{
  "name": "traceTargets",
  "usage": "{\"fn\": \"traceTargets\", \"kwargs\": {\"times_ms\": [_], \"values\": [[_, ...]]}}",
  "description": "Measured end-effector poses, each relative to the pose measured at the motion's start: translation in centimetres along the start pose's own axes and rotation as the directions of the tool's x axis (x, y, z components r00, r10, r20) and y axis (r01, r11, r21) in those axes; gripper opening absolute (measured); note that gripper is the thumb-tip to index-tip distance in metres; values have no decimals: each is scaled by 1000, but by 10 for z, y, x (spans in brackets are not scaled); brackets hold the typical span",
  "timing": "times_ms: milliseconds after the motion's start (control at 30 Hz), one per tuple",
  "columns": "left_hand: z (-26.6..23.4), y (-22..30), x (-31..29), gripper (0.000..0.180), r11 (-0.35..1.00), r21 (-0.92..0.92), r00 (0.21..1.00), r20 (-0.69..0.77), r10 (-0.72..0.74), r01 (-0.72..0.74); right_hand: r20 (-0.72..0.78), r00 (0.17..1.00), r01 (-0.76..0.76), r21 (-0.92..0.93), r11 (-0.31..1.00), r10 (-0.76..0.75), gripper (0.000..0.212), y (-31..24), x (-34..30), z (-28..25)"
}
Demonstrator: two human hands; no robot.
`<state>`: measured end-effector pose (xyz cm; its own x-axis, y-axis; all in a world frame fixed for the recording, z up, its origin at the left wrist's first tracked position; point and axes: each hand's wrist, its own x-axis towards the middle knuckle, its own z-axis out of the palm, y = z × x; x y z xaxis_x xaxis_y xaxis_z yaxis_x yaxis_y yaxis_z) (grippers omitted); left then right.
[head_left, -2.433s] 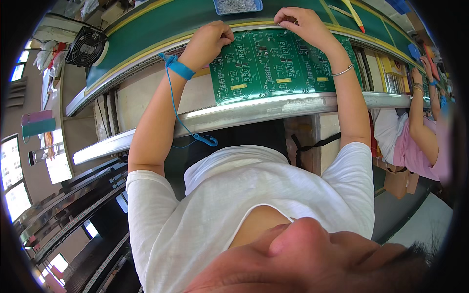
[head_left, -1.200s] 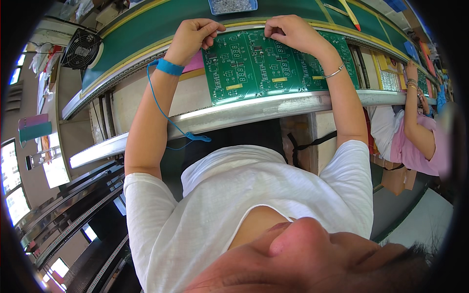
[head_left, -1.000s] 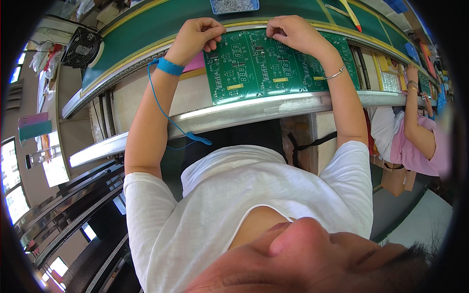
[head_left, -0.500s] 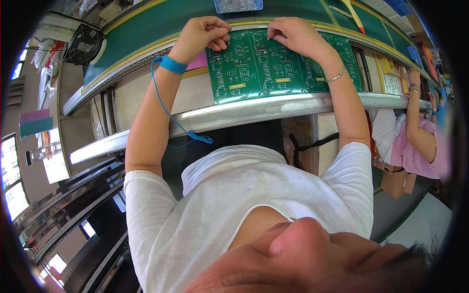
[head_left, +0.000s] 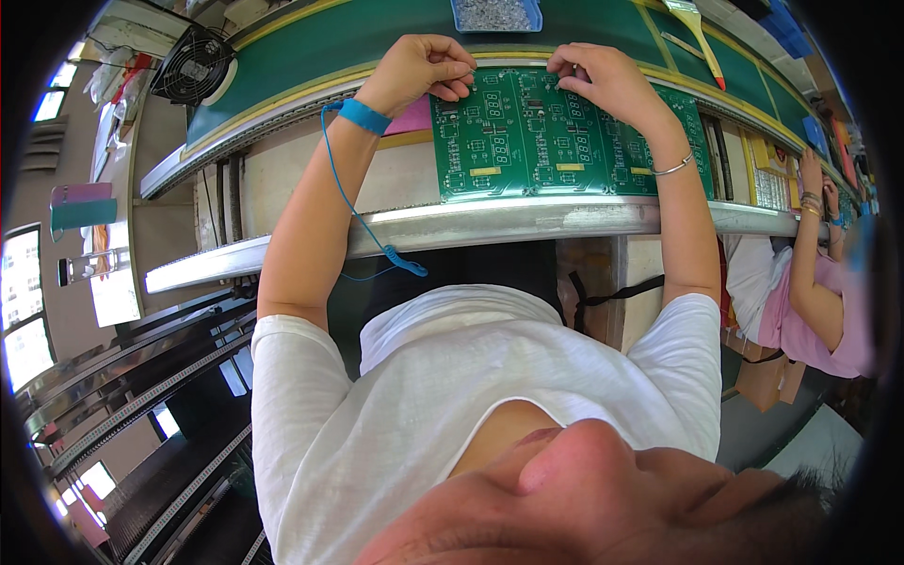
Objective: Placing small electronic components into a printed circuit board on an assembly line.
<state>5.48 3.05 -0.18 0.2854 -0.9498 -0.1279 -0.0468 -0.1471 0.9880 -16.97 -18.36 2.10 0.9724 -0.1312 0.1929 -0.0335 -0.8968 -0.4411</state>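
A green circuit board panel lies on the rails in front of me, carrying white digit displays, small yellow parts and other components. Over its far left corner is my left hand, thumb and forefinger pinched; whatever is between them is too small to name. A blue wrist strap with a coiled cord circles that wrist. My right hand hovers at the board's far edge, right of the left hand. Its fingers are curled in and its thumb is close to the forefinger; any part held there cannot be made out.
Beyond the board runs a green belt with a blue tray of small clear parts and a brush. A metal rail crosses before me. A black fan stands far left. Another person's arm is at right.
The whole view has shifted, so board, tray and brush appear farther right. Both hands keep nearly the same places over the board. The right thumb and forefinger look slightly less curled.
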Motion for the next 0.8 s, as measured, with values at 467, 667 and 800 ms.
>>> {"fn": "traceTargets", "kwargs": {"times_ms": [467, 667, 800], "values": [[8, -8, 4, 8, 686, 675, 933, 8, 360, -270, 27, 999, 18, 2, 1000, -18, 15, 5, 1, -1], [8, -9, 3, 7, 671, 695, 949, 54, 312, -260, 38, 999, 18, -21, 1000, -17, 15, 2, 1, -2], [7, -8, 2, 7, 665, 701, 952, 69, 300, -260, 38, 999, 20, -22, 1000, -19, 15, 1, 1, -2]]}}
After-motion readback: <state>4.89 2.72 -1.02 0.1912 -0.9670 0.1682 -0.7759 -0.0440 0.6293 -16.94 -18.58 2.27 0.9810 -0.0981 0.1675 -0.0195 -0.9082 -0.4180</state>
